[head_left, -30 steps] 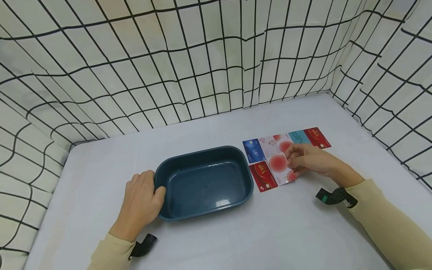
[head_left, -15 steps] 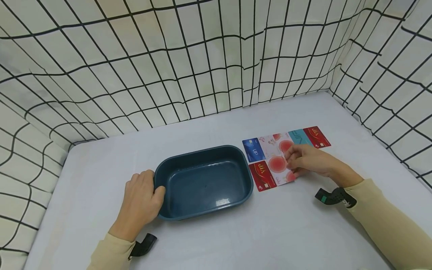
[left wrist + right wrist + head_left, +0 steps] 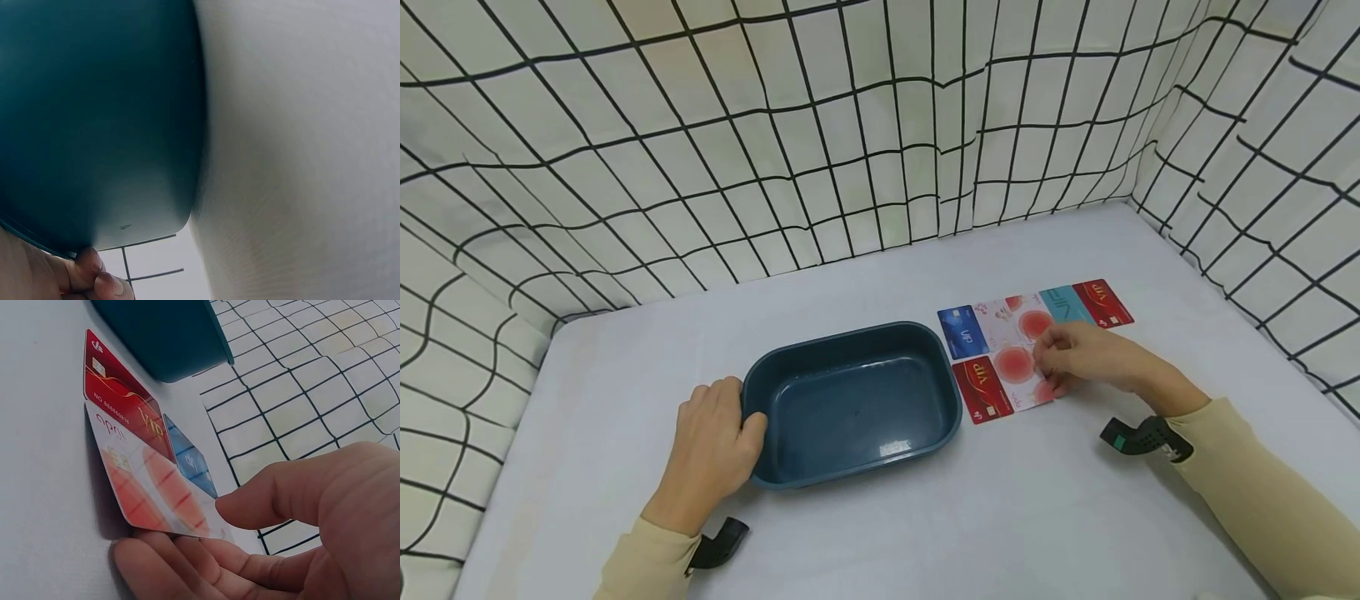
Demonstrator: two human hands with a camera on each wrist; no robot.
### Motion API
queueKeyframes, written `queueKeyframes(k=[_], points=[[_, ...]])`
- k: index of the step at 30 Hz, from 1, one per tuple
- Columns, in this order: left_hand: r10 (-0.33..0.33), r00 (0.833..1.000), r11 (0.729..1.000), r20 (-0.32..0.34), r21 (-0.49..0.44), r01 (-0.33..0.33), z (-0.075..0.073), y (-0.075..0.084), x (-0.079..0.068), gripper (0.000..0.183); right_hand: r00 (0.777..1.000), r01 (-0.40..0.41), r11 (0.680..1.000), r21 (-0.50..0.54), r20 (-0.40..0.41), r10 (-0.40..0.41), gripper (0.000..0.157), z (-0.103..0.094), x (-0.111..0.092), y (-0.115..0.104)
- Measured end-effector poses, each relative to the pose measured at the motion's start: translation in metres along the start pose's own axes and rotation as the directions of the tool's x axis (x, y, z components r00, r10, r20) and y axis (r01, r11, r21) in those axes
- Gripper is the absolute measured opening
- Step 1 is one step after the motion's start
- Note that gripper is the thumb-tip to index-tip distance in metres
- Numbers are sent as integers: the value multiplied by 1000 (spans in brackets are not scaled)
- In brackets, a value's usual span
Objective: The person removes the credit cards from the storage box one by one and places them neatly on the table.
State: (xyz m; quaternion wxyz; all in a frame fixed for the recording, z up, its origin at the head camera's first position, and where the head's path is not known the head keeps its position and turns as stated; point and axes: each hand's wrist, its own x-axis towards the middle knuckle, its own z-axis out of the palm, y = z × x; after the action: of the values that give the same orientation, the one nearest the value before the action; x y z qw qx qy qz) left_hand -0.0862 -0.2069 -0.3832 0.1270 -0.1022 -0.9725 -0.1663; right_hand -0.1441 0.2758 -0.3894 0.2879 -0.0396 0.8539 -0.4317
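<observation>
My left hand (image 3: 711, 454) grips the near-left rim of a dark teal plastic basin (image 3: 857, 417), thumb over the edge; its fingertips show below the basin wall in the left wrist view. My right hand (image 3: 1093, 358) pinches the right edge of a white bank-style card with red circles (image 3: 1017, 365). In the right wrist view the thumb is above that card (image 3: 144, 481) and the curled fingers lie along its edge, with shadow beneath. Touching or close around it lie a red VIP card (image 3: 982, 388), a blue VIP card (image 3: 964, 332) and another pink-and-white card (image 3: 997, 321).
Further right on the white tabletop (image 3: 865, 542) lie a teal card (image 3: 1063, 304) and a second red VIP card (image 3: 1102, 302). White walls with a black grid (image 3: 850, 167) enclose the back and both sides. Black wrist cameras (image 3: 721, 544) sit under both wrists.
Hardly anything differs. The right fingertips shift very slightly at the card's edge; the left hand, basin and other cards keep their places.
</observation>
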Motion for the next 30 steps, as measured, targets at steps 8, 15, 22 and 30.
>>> queueKeyframes(k=[8,15,22,30], points=[[2,1000,1000,0,-10,-2,6,0,2,10,1000,-19,1000,-20,-3,19,35,-3,-2,1],[-17,999,1000,51,-7,18,11,0,6,12,999,-8,996,-92,-35,5,36,-10,-2,6],[-60,994,998,88,0,60,10,-2,3,17,997,29,988,-152,-70,-40,37,-17,-1,11],[-81,993,997,89,19,79,6,-4,-2,31,990,58,987,-148,-119,-76,37,-22,-11,23]])
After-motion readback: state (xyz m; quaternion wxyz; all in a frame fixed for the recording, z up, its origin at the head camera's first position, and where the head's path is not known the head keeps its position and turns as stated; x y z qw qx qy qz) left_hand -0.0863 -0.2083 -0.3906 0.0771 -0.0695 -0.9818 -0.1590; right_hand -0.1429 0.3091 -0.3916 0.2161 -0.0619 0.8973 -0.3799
